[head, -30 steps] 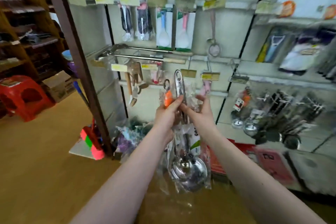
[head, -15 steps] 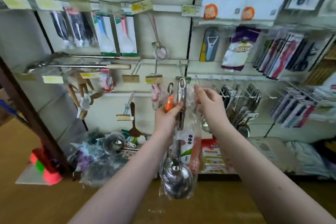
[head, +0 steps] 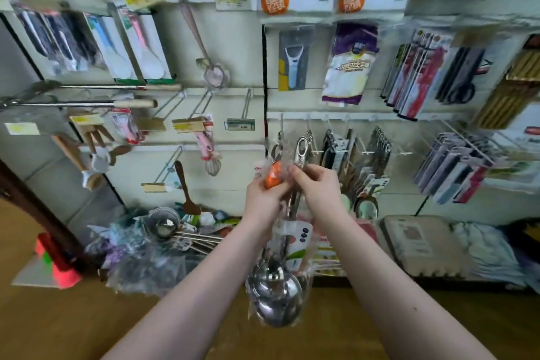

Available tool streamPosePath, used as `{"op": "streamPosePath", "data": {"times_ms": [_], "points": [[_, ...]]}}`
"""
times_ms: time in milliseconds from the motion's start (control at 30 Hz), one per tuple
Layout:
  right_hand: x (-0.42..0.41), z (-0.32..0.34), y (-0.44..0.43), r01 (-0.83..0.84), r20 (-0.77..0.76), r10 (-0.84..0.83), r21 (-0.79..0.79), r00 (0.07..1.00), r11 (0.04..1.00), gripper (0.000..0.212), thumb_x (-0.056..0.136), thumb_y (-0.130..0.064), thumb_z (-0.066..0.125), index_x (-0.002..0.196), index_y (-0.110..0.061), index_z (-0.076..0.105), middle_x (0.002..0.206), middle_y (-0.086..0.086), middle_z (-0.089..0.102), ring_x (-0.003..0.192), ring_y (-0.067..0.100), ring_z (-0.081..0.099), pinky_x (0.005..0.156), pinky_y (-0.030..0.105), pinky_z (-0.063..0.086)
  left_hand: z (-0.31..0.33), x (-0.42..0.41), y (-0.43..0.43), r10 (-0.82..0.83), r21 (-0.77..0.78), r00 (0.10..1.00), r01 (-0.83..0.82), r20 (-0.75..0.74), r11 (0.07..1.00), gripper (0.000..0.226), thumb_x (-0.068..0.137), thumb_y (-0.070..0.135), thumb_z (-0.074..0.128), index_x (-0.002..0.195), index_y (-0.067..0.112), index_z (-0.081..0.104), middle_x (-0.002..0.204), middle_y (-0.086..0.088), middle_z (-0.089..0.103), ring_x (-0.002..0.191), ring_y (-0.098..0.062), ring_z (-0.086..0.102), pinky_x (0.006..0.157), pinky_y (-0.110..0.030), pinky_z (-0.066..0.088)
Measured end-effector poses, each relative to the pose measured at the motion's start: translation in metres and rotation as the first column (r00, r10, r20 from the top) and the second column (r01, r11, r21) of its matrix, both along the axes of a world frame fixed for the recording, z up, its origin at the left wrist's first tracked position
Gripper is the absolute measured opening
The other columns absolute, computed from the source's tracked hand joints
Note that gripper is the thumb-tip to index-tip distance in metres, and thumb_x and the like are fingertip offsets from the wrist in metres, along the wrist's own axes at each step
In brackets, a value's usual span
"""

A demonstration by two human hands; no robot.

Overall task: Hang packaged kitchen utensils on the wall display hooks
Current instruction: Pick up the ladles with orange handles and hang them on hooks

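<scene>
Bagged ladle held below hooks.
I note a clear bag (head: 295,244) holding a steel ladle (head: 276,298). The left hand (head: 261,199) curls its fingers round an orange handle (head: 273,174), the right hand (head: 320,191) pinches the bag top, and the hooks (head: 317,152) are at its twelve o'clock.

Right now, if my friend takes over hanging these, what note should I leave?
Left grip: holds the orange-handled packet.
Right grip: pinches the top of the ladle packet, which hangs down between the arms.
Done: other ladles hang on the rail just ahead.
Left: neither held packet is on a hook yet. A pile of more packets lies on the floor to the left.
</scene>
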State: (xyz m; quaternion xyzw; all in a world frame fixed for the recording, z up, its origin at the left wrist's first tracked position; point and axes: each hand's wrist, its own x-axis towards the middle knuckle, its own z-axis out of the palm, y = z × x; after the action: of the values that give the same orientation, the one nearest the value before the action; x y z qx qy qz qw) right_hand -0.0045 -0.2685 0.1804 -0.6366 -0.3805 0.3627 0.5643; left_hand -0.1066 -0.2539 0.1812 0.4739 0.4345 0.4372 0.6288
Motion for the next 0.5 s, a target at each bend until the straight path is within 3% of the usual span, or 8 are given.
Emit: {"op": "streamPosePath", "data": {"times_ms": [100, 233, 367, 500], "points": [[0.009, -0.014, 0.013, 0.014, -0.041, -0.015, -0.018, 0.999, 1.000, 0.036, 0.086, -0.032, 0.066, 0.110, -0.006, 0.066, 0.103, 0.009, 0.070, 0.096, 0.024, 0.067, 0.081, 0.050, 0.056, -0.008, 0.005, 0.013, -0.036, -0.045, 0.999, 0.035, -0.003, 0.998, 0.012, 0.088, 0.008, 0.063, 0.100, 0.010, 0.066, 0.083, -0.003, 0.072, 0.067, -0.008, 0.068, 0.048, -0.015, 0.049], [0.019, -0.022, 0.037, 0.030, 0.022, -0.029, -0.048, 0.999, 0.998, 0.025, 0.092, -0.027, 0.059, 0.103, -0.006, 0.068, 0.092, 0.005, 0.071, 0.087, 0.020, 0.067, 0.084, 0.042, 0.055, -0.021, 0.007, 0.046, -0.100, -0.106, 0.995, 0.102, 0.029, 0.989, 0.008, 0.088, 0.009, 0.062, 0.094, 0.007, 0.066, 0.079, -0.005, 0.074, 0.074, -0.019, 0.070, 0.059, -0.026, 0.054], [0.024, -0.021, 0.071, 0.061, 0.097, -0.054, -0.072, 0.994, 0.996, 0.024, 0.094, -0.027, 0.056, 0.097, -0.007, 0.069, 0.082, 0.001, 0.069, 0.079, 0.017, 0.065, 0.073, 0.027, 0.053, -0.027, 0.009, 0.085, -0.144, -0.087, 0.987, 0.149, 0.066, 0.985, 0.010, 0.092, 0.011, 0.057, 0.090, 0.010, 0.067, 0.072, 0.000, 0.073, 0.068, -0.014, 0.070, 0.058, -0.023, 0.053], [0.027, -0.018, 0.105, 0.084, 0.149, -0.074, -0.057, 0.986, 0.995, 0.025, 0.095, -0.029, 0.054, 0.096, -0.008, 0.069, 0.089, 0.003, 0.071, 0.087, 0.019, 0.066, 0.081, 0.031, 0.052, -0.026, 0.015, 0.128, -0.184, -0.012, 0.982, 0.184, 0.034, 0.983, 0.017, 0.096, 0.017, 0.053, 0.095, 0.025, 0.067, 0.085, 0.003, 0.072, 0.082, -0.013, 0.068, 0.069, -0.032, 0.056]]}}
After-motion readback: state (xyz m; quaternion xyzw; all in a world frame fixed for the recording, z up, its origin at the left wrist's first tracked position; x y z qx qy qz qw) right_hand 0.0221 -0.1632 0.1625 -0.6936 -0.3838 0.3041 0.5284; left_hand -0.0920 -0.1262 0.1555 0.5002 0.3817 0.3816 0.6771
